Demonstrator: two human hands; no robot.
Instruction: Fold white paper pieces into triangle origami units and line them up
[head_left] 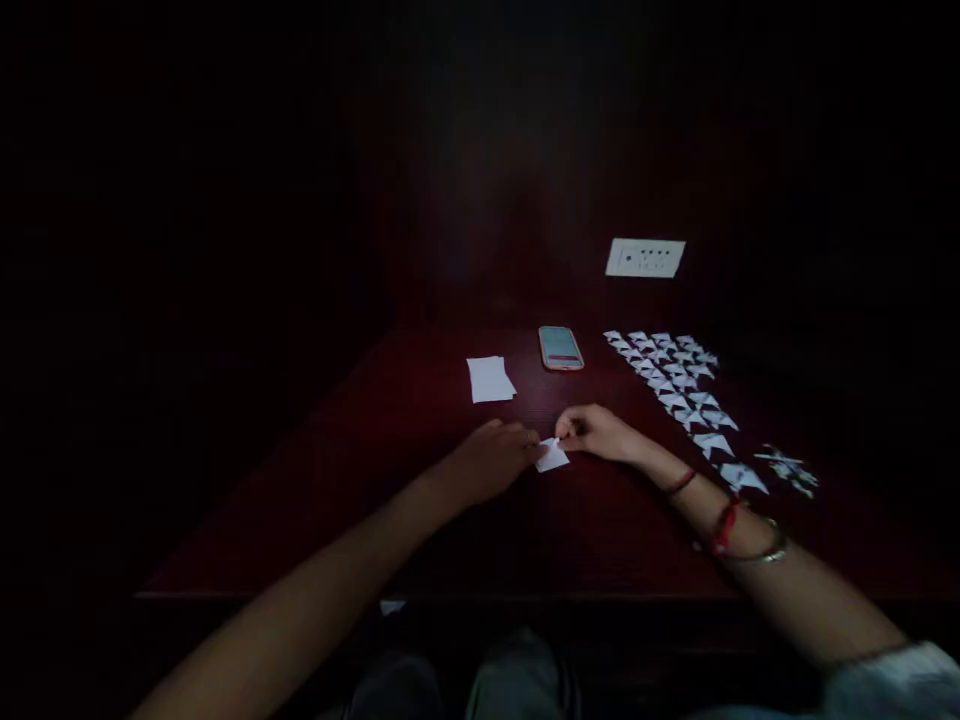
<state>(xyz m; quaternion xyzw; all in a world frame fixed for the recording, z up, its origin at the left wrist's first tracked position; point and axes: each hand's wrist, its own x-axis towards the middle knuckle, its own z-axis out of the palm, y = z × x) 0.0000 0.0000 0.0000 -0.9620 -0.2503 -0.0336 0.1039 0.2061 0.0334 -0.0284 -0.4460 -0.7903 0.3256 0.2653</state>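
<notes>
A small white piece of paper (553,457) lies on the dark red table (450,530) between both my hands. My left hand (491,460) rests with fingers curled, its fingertips pressing the paper's left edge. My right hand (596,432) pinches the paper's upper corner with closed fingers. The right wrist carries red thread bands and a metal bangle. The scene is dim.
A stack of white paper squares (490,379) lies beyond my hands. A phone (560,348) sits behind it. Several folded white paper pieces (675,385) are laid in rows at the right, with a few more (787,468) farther right. A white wall socket plate (645,258) is behind.
</notes>
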